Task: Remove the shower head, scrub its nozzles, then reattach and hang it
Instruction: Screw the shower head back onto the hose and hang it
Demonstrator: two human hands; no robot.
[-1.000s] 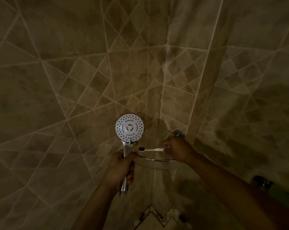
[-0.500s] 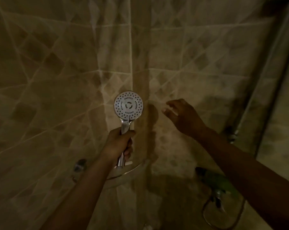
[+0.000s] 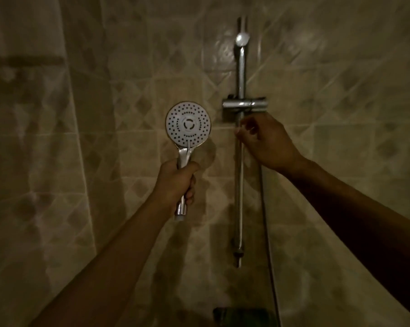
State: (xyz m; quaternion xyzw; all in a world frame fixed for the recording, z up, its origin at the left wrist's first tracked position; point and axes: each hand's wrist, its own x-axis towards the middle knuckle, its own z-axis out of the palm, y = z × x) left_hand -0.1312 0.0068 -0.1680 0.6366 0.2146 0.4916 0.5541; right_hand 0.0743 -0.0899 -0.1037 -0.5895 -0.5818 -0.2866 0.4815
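Fingers (image 3: 191,185) of left hand (image 3: 175,182) curled round the handle of the round chrome shower head with white nozzle face (image 3: 188,125), held upright, face to camera, left of the vertical chrome wall rail (image 3: 239,185). Right hand (image 3: 267,142) at rail just under chrome slider bracket (image 3: 244,105), fingers loosely curled; contact unclear. Thin dark hose (image 3: 266,232) hangs beside rail.

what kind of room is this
Most likely a bathroom shower stall. The walls are tiled, a chrome slide rail with a holder bracket is fixed to them, and the left hand holds a detached shower head.
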